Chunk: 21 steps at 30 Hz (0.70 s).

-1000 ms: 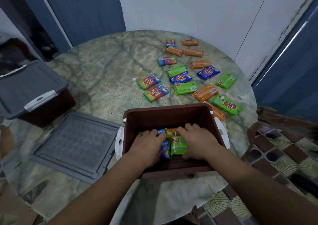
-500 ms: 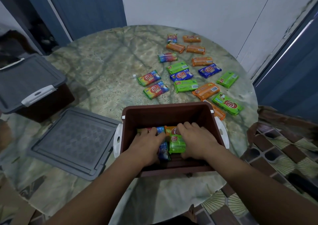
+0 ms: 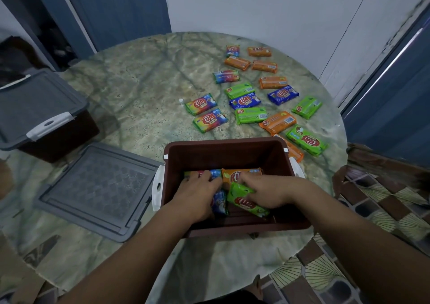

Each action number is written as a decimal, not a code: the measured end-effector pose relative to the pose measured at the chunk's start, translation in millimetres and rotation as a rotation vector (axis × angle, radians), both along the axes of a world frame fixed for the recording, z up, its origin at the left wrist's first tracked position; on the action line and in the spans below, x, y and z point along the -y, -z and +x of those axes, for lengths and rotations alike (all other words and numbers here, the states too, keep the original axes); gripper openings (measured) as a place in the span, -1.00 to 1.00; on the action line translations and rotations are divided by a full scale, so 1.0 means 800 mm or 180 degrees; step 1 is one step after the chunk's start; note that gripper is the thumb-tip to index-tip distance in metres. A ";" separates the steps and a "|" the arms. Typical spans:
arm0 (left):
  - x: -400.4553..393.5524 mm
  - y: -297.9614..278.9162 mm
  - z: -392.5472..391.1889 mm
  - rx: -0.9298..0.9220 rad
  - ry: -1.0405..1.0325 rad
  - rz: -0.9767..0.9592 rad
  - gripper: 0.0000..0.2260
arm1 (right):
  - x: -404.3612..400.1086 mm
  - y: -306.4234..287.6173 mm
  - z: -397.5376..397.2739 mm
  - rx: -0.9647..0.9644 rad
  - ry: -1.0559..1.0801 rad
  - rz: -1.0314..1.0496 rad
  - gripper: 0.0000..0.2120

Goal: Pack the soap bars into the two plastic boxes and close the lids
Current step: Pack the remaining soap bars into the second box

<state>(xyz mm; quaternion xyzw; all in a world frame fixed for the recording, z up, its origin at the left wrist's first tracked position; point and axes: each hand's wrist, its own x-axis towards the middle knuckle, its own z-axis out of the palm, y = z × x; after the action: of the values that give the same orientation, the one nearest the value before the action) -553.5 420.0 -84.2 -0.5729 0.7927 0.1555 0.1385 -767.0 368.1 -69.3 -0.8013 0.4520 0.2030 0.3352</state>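
An open brown box (image 3: 232, 151) with white latches stands at the table's near edge, and both my hands are inside it. My left hand (image 3: 197, 194) rests on a rainbow soap bar (image 3: 215, 173), fingers stretched forward, with a blue bar (image 3: 220, 202) on edge beside its thumb. My right hand (image 3: 267, 192) grips a green soap bar (image 3: 244, 201) that lies tilted. An orange bar (image 3: 232, 176) lies behind it in the box. Several loose soap bars (image 3: 249, 115) in orange, green, blue and rainbow wrappers are spread on the table beyond the box.
A second brown box (image 3: 39, 108), shut under a grey lid with a white latch, stands at the far left. A loose grey lid (image 3: 97, 187) lies flat left of the open box. The round marble table (image 3: 139, 89) ends close to me; tiled floor shows at the right.
The green bar under my right hand has turned from upright to tilted. Both hands have shifted slightly inside the box, and more of the orange bar shows.
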 end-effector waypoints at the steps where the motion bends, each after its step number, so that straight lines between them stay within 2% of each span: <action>1: 0.000 0.000 0.000 0.0005 -0.0001 0.0004 -0.32 | 0.001 0.001 0.003 -0.0062 -0.0055 0.0012 -0.65; 7: -0.001 0.001 0.001 -0.0044 -0.0042 0.0015 -0.32 | 0.002 0.007 0.005 0.0244 0.0097 -0.0181 -0.58; 13: -0.001 0.001 0.000 -0.0039 -0.0052 0.0008 -0.33 | -0.010 0.019 0.005 0.0374 0.0083 -0.0600 -0.71; 17: -0.001 0.004 0.001 -0.0061 -0.0081 0.0004 -0.37 | -0.017 0.016 0.003 0.0476 0.0179 -0.0631 -0.70; 21: 0.001 0.005 0.000 -0.0052 -0.0115 -0.0012 -0.36 | -0.008 0.009 -0.004 0.0679 0.0622 -0.0390 -0.62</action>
<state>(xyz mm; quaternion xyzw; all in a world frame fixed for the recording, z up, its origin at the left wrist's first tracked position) -553.4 419.5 -88.1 -0.5862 0.7836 0.1612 0.1282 -770.1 374.8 -76.3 -0.7894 0.5013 0.0552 0.3500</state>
